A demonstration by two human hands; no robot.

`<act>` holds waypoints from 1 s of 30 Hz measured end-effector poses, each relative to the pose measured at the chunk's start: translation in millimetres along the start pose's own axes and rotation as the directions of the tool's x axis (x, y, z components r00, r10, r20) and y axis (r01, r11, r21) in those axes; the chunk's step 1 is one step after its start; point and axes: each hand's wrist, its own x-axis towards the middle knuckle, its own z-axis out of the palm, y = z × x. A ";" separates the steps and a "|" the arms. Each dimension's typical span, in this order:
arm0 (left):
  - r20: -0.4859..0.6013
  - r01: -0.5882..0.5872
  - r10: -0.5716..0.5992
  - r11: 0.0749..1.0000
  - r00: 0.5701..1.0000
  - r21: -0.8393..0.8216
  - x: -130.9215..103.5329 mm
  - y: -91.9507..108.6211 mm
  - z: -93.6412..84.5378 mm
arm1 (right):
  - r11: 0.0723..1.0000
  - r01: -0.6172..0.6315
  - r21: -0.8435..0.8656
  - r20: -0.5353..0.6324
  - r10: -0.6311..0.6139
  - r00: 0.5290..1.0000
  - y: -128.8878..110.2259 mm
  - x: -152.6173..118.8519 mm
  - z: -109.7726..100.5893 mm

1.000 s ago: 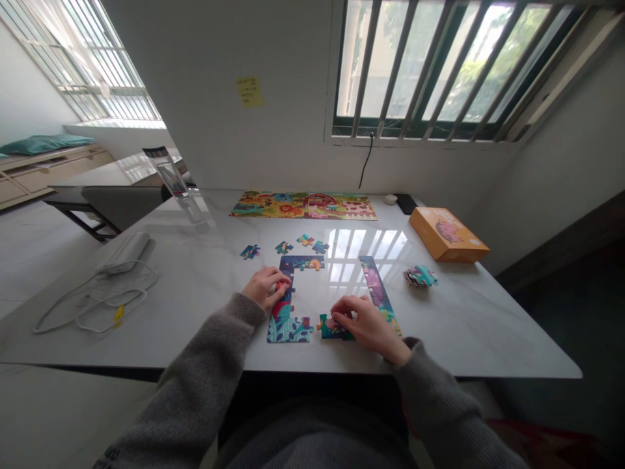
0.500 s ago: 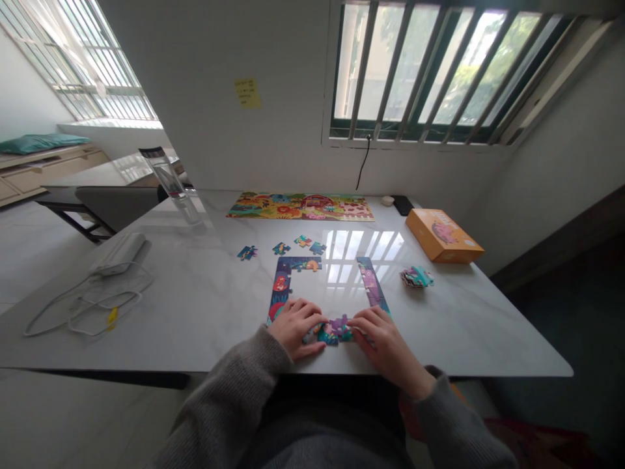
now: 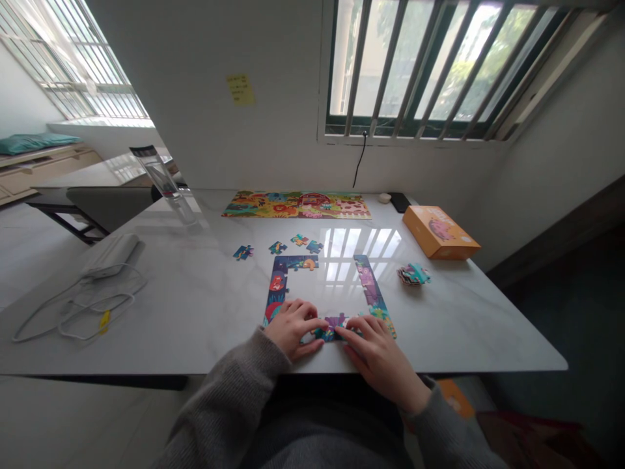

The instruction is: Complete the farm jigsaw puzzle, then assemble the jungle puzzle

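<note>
A jigsaw frame lies partly joined on the table, with a left side [image 3: 276,283], a top-left strip [image 3: 303,262] and a right side [image 3: 370,286]. Along its near edge are purple and teal puzzle pieces [image 3: 334,324]. My left hand [image 3: 295,327] is closed at the bottom-left, thumb and index finger about a puzzle piece that they partly cover. My right hand [image 3: 379,348] rests on the bottom row, fingers stretched out, the index fingertip pressing near the middle pieces. The fingers hide parts of the bottom row.
Several loose pieces [image 3: 278,247] lie beyond the frame. A stack of pieces [image 3: 414,274] sits to the right, near an orange box [image 3: 441,232]. A long colourful picture strip [image 3: 297,204] lies by the wall. A white device [image 3: 111,254] with a cable is at left.
My right hand has shifted left along the bottom row, its index finger now stretched to the middle pieces. More of the lower-right corner shows. The left hand has barely moved.
</note>
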 end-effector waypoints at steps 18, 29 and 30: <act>-0.126 0.088 -0.082 0.995 0.989 0.042 -25.7 -18.5 -3.9 | 1.000 -0.004 -0.017 -0.011 0.003 1.000 -1.4 0.5 -1.8; -0.019 0.213 -0.212 0.968 0.977 0.130 -32.2 -21.3 -1.5 | 1.000 -0.024 -0.006 -0.003 0.024 1.000 -3.9 1.1 -3.2; -0.021 0.211 -0.210 0.969 0.977 0.128 -32.5 -21.9 -1.6 | 1.000 -0.025 -0.007 -0.006 0.025 1.000 -4.0 1.0 -3.2</act>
